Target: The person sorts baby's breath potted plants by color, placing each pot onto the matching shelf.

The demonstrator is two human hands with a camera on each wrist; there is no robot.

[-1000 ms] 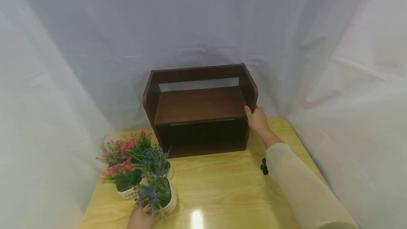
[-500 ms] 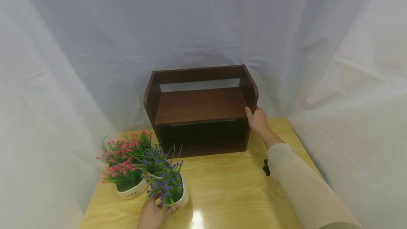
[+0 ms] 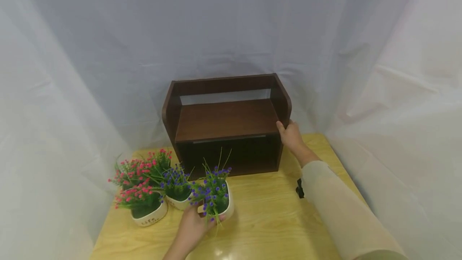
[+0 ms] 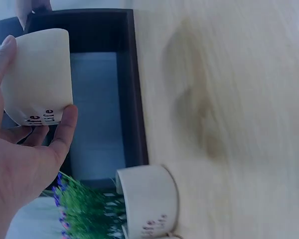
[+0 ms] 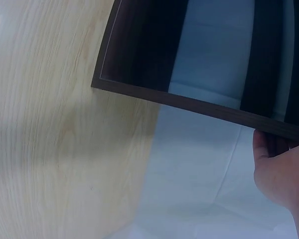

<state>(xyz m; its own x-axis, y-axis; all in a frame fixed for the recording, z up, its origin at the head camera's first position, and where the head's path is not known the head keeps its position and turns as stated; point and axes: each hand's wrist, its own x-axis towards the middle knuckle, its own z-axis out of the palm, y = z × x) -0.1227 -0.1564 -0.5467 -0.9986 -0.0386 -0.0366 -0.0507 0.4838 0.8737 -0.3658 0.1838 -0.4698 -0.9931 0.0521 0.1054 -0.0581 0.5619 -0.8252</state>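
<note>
Pot (image 4: pixel 39 74) farther right in left hand (image 3: pixel 193 224)

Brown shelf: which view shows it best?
The head view: the brown shelf shows nearly whole, with upper board, side panels and lower compartment. The left wrist view shows it partly hidden by the flowerpot held in the left hand; the right wrist view shows only one cropped end, with the right hand gripping it.

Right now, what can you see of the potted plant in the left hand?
The potted plant has blue-purple flowers and thin green leaves; its cream pot, smooth and hard-looking, has rounded corners and dark "Life" lettering. It is held roughly upright above the table, in front of the brown shelf, the left hand gripping the pot.
</note>
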